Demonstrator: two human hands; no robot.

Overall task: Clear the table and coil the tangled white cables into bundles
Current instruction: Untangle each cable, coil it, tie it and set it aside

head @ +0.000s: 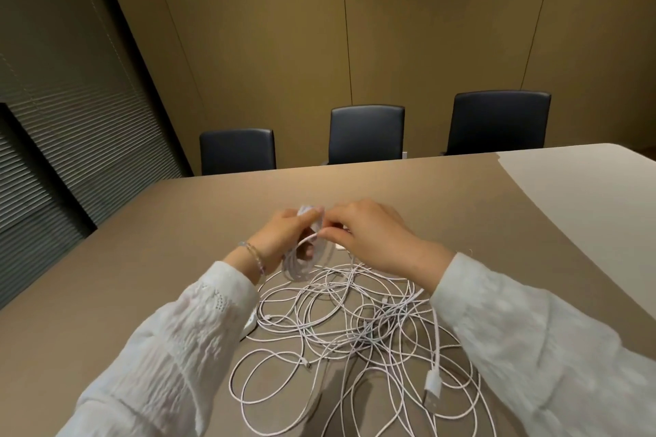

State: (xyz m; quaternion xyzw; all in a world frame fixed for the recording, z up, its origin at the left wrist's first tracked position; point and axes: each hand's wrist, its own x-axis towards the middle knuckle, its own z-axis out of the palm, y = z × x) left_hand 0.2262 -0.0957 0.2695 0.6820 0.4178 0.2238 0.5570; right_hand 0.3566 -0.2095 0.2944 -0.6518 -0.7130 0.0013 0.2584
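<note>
Two hands: both are raised just above the far edge of the cable tangle, meeting over one coil.
Coil [301, 255]: a partly wound bundle of white cable is held upright just beyond the tangle, its loops hanging down to the tabletop.
Left hand [284, 234]: the fingers are curled round the top of the coil, so the bundle is gripped; a beaded bracelet [253, 255] is worn at the wrist.
Right hand [369, 234]: a strand at the top of the coil is pinched between thumb and fingertips, just right of the left hand.
Cable tangle [355, 323]: loose white loops are spread on the table on the near side of the coil, overlapping one another; how many cables are in it cannot be told.
Plug [433, 383]: a white connector end lies at the near right of the tangle, under the right sleeve.
White object [249, 325]: a small flat piece is partly hidden under the left sleeve at the tangle's left edge; what it is cannot be told.
Table [142, 259]: a tan surface carries the tangle.
Chairs [365, 133]: three dark chairs are lined up beyond the table's far edge, well apart from the tangle.
</note>
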